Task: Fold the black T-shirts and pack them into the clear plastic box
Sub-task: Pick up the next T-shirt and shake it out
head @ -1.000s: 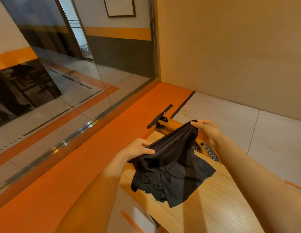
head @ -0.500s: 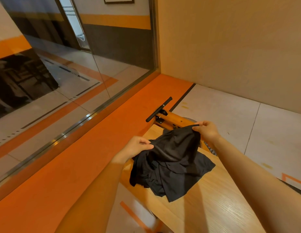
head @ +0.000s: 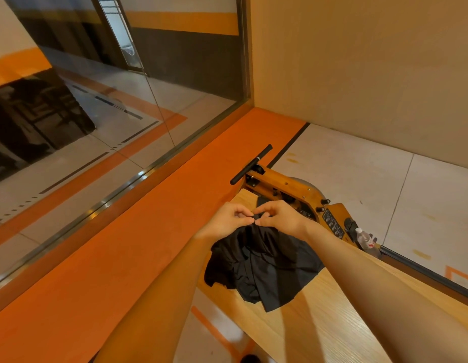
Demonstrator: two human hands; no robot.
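A crumpled black T-shirt (head: 264, 268) hangs from both my hands and drapes onto the light wooden table (head: 332, 323). My left hand (head: 227, 218) and my right hand (head: 278, 217) are side by side, almost touching. Each pinches the shirt's top edge between thumb and fingers. The lower part of the shirt lies bunched in folds on the tabletop near its left edge. No clear plastic box is in view.
A wooden rowing machine (head: 288, 189) with a black handle bar (head: 250, 165) stands just beyond the table. A plastic water bottle (head: 365, 241) sits at its right side. A glass wall (head: 97, 100) runs along the left, above an orange floor strip (head: 123, 258).
My hands have come together from holding the shirt's top edge spread apart. The shirt has dropped lower and bunched up on the table. The view has tilted down a little.
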